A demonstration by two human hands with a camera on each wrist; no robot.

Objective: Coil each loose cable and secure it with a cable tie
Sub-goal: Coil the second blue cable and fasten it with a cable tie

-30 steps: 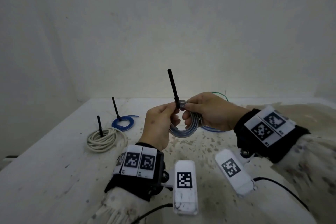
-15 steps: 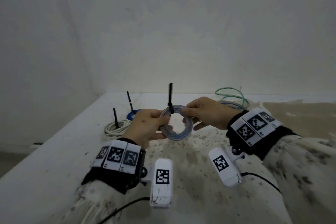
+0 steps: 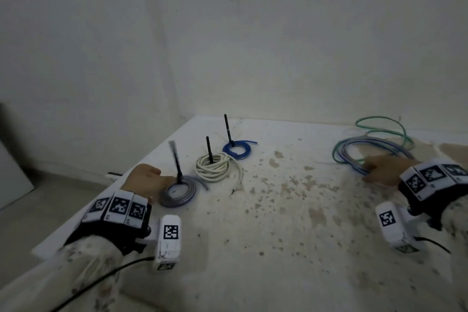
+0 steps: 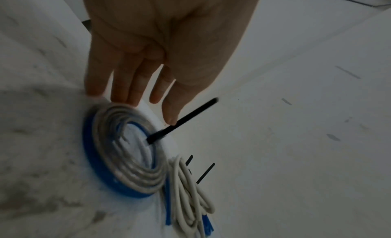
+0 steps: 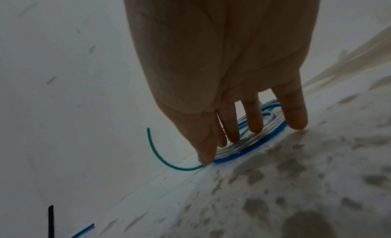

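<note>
**Third coil set down, right hand reaches for the loose cables**

The left hand (image 3: pixel 145 178) lies beside the small grey-blue translucent cable coil (image 3: pixel 178 191), which rests flat on the stained white tabletop (image 3: pixel 278 235). Its fingers are straight and relaxed, grasping nothing; the thumb tip sits close to the black cable tie tail (image 3: pixel 176 159) standing up from the coil. That coil lies in a row with the cream-white coiled cable (image 3: pixel 215 166) and the small blue coiled cable (image 3: pixel 238 151), each with its own upright tie, which reads as a finished pile kept to the left. Over at the right, the right hand (image 3: pixel 382 170) rests with fingers spread and extended on the loose bundle of blue and clear cable loops (image 3: pixel 374 147), with a thin green cable (image 3: pixel 385 125) tangled behind; it presses rather than grips, probably to gather the next one.

Half a second ago both hands held the grey-blue coil up in the air between them; now it is on the tabletop, released, and the hands have parted.
</note>
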